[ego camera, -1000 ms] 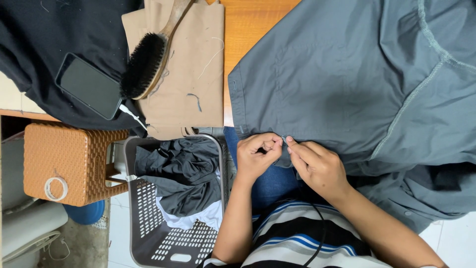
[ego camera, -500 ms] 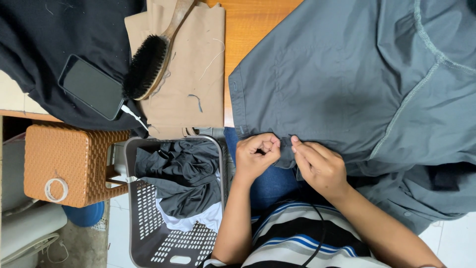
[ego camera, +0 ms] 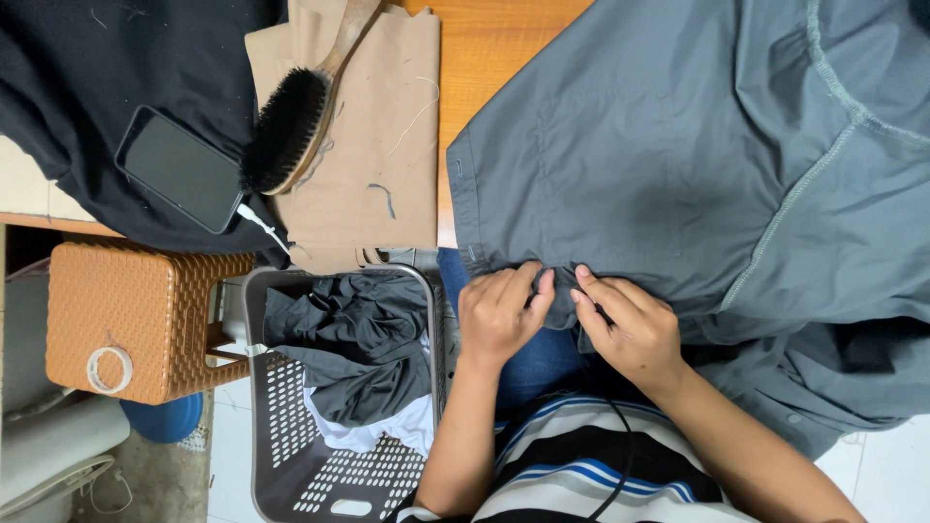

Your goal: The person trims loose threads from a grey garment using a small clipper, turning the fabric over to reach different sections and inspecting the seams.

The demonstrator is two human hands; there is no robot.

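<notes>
Both hands work the near hem of a grey shirt (ego camera: 678, 165) that lies spread over the right half of the wooden table (ego camera: 494, 58) and hangs off its front edge. The left hand (ego camera: 499, 315) pinches the hem between thumb and curled fingers; the right hand (ego camera: 630, 329) pinches the same fold just beside it, the fingertips of the two hands almost touching. The hem is bunched between them, over the person's lap.

Left of the shirt lies a tan cloth (ego camera: 373, 136) with loose threads on it — a wooden brush (ego camera: 291, 126) with black bristles rests across its corner. A phone (ego camera: 179, 168), screen dark, sits on black fabric (ego camera: 107, 68) at the far left. Below the table edge stand a grey basket (ego camera: 291, 426) holding dark clothes and, left of it, a brown woven stool (ego camera: 126, 310) with a tape roll (ego camera: 109, 369) on top.
</notes>
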